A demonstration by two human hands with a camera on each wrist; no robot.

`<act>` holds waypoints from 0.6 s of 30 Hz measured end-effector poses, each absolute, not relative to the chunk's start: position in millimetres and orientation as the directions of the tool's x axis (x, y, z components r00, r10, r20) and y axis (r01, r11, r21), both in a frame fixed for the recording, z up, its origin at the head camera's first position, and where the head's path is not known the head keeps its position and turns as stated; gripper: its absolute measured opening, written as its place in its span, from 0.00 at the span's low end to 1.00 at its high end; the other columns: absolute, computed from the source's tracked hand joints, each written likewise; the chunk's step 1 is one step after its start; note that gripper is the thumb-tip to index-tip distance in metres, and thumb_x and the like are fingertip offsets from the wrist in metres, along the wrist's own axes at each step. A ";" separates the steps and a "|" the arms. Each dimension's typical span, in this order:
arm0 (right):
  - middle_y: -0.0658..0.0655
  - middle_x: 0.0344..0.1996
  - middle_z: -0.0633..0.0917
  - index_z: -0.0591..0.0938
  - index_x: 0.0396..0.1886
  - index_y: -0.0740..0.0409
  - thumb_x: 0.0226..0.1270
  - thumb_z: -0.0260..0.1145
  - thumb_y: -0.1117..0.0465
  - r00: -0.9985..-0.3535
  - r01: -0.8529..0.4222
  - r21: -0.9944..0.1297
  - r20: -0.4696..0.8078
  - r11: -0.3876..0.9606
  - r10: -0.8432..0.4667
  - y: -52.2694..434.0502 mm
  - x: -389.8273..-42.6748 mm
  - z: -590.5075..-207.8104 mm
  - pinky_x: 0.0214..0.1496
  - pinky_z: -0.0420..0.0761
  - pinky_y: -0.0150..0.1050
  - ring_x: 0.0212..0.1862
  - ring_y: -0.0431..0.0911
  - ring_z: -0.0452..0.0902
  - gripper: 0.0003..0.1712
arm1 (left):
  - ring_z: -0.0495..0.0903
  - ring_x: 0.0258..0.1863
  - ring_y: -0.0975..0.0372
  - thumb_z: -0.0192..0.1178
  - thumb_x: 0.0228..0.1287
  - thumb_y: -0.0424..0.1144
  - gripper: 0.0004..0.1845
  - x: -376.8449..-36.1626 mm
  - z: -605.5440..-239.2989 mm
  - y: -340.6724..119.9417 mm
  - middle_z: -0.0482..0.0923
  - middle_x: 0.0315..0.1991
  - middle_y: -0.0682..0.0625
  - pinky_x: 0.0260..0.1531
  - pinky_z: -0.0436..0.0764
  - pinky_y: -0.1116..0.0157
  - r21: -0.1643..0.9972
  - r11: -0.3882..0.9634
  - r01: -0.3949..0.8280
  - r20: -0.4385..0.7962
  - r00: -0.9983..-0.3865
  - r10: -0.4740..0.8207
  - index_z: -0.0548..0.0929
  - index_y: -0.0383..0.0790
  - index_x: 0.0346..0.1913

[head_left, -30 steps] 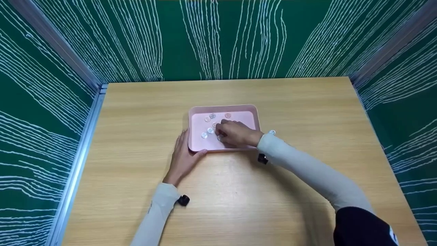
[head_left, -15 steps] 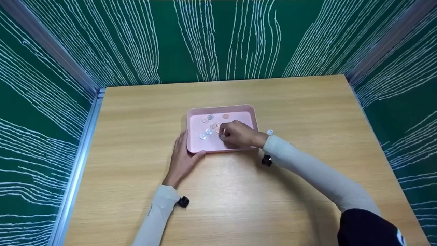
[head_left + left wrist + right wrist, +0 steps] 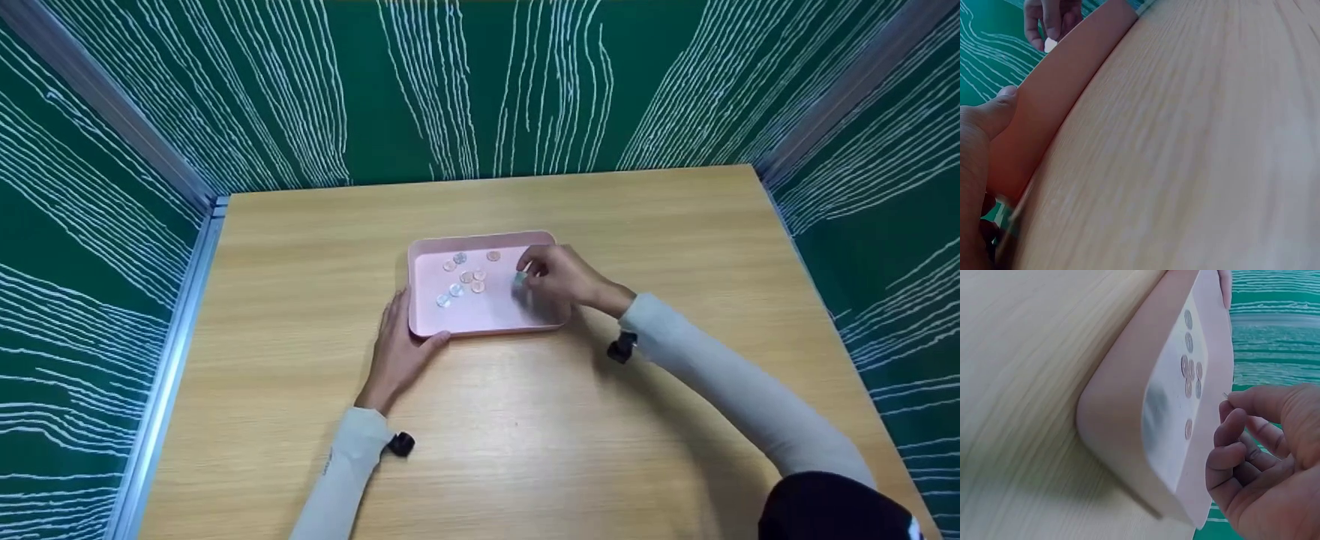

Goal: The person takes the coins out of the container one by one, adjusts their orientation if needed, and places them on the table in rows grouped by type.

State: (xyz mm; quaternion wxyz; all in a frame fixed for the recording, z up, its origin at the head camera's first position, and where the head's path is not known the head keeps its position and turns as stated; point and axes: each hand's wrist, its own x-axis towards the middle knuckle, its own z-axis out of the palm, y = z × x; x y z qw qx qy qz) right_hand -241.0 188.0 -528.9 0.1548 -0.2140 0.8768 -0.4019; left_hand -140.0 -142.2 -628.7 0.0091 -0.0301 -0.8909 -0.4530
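Note:
A shallow pink tray (image 3: pixel 517 319) lies on the wooden table with several coins in it. Copper-coloured ones (image 3: pixel 478 286) cluster near the middle, two silvery ones (image 3: pixel 443 301) lie nearer the front left, and others are toward the back. My left hand (image 3: pixel 399 352) grips the tray's front left corner, thumb along the front wall and fingers along the left side. Over the right part of the tray, my right hand (image 3: pixel 566 277) pinches a silvery coin (image 3: pixel 520 278) between thumb and index finger. In the right wrist view that coin shows as a thin edge at the fingertips.
The wooden table (image 3: pixel 315 255) extends around the tray on every side. Green walls (image 3: pixel 675 90) with white wavy lines enclose its back and sides, with a metal strip (image 3: pixel 176 330) along the left edge.
My right hand has lifted from the coins and moved right across the tray with a silvery coin pinched. The coin seen earlier on the table right of the tray is now hidden. My left hand stays put.

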 end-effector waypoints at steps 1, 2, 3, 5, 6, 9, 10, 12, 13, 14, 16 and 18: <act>0.64 0.47 0.90 0.88 0.55 0.68 0.72 0.70 0.75 -0.867 -0.239 -0.774 -0.103 0.586 -0.489 191.3 -240.0 -528.0 0.44 0.85 0.40 0.44 0.52 0.84 0.14 | 0.48 0.89 0.42 0.77 0.65 0.64 0.62 -139.9 -628.3 -142.4 0.51 0.90 0.39 0.87 0.51 0.40 0.808 0.587 0.058 0.040 -0.998 0.044 0.52 0.45 0.91; 0.63 0.47 0.90 0.88 0.55 0.67 0.72 0.70 0.75 -0.872 -0.230 -0.777 -0.103 0.586 -0.479 194.6 -239.1 -527.5 0.44 0.85 0.40 0.44 0.52 0.84 0.14 | 0.48 0.89 0.42 0.76 0.65 0.64 0.63 -139.8 -628.0 -142.6 0.50 0.90 0.39 0.86 0.50 0.40 0.807 0.589 0.054 0.035 -0.998 0.043 0.52 0.45 0.91; 0.62 0.46 0.90 0.89 0.55 0.66 0.72 0.71 0.75 -0.877 -0.224 -0.779 -0.101 0.586 -0.470 197.7 -237.9 -526.9 0.43 0.86 0.39 0.44 0.52 0.84 0.14 | 0.48 0.89 0.42 0.76 0.65 0.65 0.63 -139.8 -627.7 -142.8 0.50 0.90 0.40 0.86 0.50 0.40 0.806 0.590 0.050 0.031 -0.999 0.043 0.51 0.45 0.91; 0.61 0.44 0.90 0.89 0.54 0.65 0.72 0.71 0.75 -0.887 -0.214 -0.786 -0.093 0.580 -0.452 204.3 -235.2 -527.0 0.42 0.86 0.37 0.43 0.52 0.84 0.13 | 0.47 0.89 0.42 0.75 0.65 0.66 0.63 -139.5 -627.6 -142.7 0.49 0.90 0.40 0.86 0.50 0.39 0.805 0.592 0.046 0.025 -0.999 0.044 0.51 0.46 0.92; 0.61 0.44 0.90 0.89 0.53 0.65 0.72 0.71 0.75 -0.891 -0.212 -0.790 -0.086 0.575 -0.446 207.6 -233.9 -527.3 0.42 0.85 0.36 0.42 0.52 0.83 0.13 | 0.47 0.89 0.42 0.75 0.65 0.66 0.63 -139.4 -627.6 -142.8 0.49 0.90 0.40 0.86 0.49 0.38 0.806 0.590 0.045 0.024 -0.999 0.043 0.51 0.47 0.92; 0.61 0.41 0.89 0.89 0.52 0.65 0.72 0.71 0.75 -0.903 -0.208 -0.803 -0.061 0.558 -0.426 217.2 -229.9 -529.1 0.40 0.84 0.32 0.41 0.52 0.82 0.12 | 0.46 0.89 0.41 0.75 0.65 0.67 0.63 -139.4 -627.7 -142.4 0.48 0.91 0.40 0.86 0.49 0.37 0.809 0.586 0.044 0.023 -0.999 0.043 0.50 0.48 0.92; 0.62 0.41 0.89 0.89 0.52 0.65 0.72 0.71 0.75 -0.907 -0.206 -0.808 -0.054 0.552 -0.418 220.1 -229.1 -530.4 0.40 0.84 0.31 0.41 0.52 0.81 0.12 | 0.46 0.89 0.42 0.75 0.65 0.67 0.63 -139.5 -627.9 -142.4 0.48 0.91 0.41 0.86 0.49 0.38 0.809 0.586 0.043 0.022 -0.999 0.042 0.50 0.48 0.92; 0.62 0.40 0.88 0.89 0.51 0.66 0.72 0.70 0.75 -0.916 -0.202 -0.814 -0.039 0.544 -0.399 226.2 -227.4 -533.7 0.40 0.83 0.29 0.41 0.51 0.81 0.11 | 0.46 0.89 0.42 0.75 0.65 0.67 0.63 -139.6 -628.7 -142.6 0.48 0.91 0.41 0.86 0.48 0.38 0.809 0.587 0.044 0.024 -0.999 0.041 0.50 0.48 0.92; 0.62 0.40 0.88 0.89 0.51 0.66 0.72 0.71 0.75 -0.921 -0.199 -0.817 -0.032 0.541 -0.387 229.4 -226.8 -535.5 0.40 0.82 0.28 0.41 0.51 0.80 0.10 | 0.46 0.89 0.42 0.75 0.65 0.67 0.63 -139.7 -629.3 -142.8 0.48 0.91 0.41 0.86 0.48 0.38 0.807 0.589 0.044 0.025 -0.999 0.040 0.50 0.48 0.92; 0.62 0.40 0.88 0.89 0.50 0.67 0.72 0.71 0.75 -0.926 -0.197 -0.820 -0.024 0.537 -0.376 232.9 -226.3 -537.5 0.41 0.81 0.27 0.41 0.51 0.80 0.10 | 0.46 0.89 0.42 0.75 0.66 0.67 0.63 -139.7 -629.6 -142.8 0.48 0.91 0.41 0.86 0.48 0.38 0.806 0.590 0.045 0.026 -0.999 0.041 0.51 0.48 0.92; 0.63 0.40 0.88 0.89 0.50 0.67 0.72 0.70 0.75 -0.936 -0.180 -0.827 -0.022 0.533 -0.351 240.7 -225.7 -541.4 0.40 0.80 0.26 0.41 0.51 0.80 0.10 | 0.46 0.89 0.42 0.75 0.66 0.67 0.63 -139.8 -630.3 -143.0 0.49 0.90 0.41 0.86 0.48 0.38 0.806 0.590 0.048 0.030 -0.999 0.041 0.51 0.47 0.92; 0.62 0.39 0.87 0.89 0.51 0.67 0.72 0.71 0.74 -0.946 -0.154 -0.832 -0.031 0.533 -0.323 249.1 -224.7 -544.0 0.39 0.80 0.27 0.41 0.51 0.79 0.10 | 0.46 0.89 0.41 0.75 0.66 0.67 0.63 -139.8 -630.6 -143.1 0.49 0.90 0.40 0.86 0.48 0.38 0.807 0.588 0.052 0.033 -0.999 0.042 0.51 0.47 0.91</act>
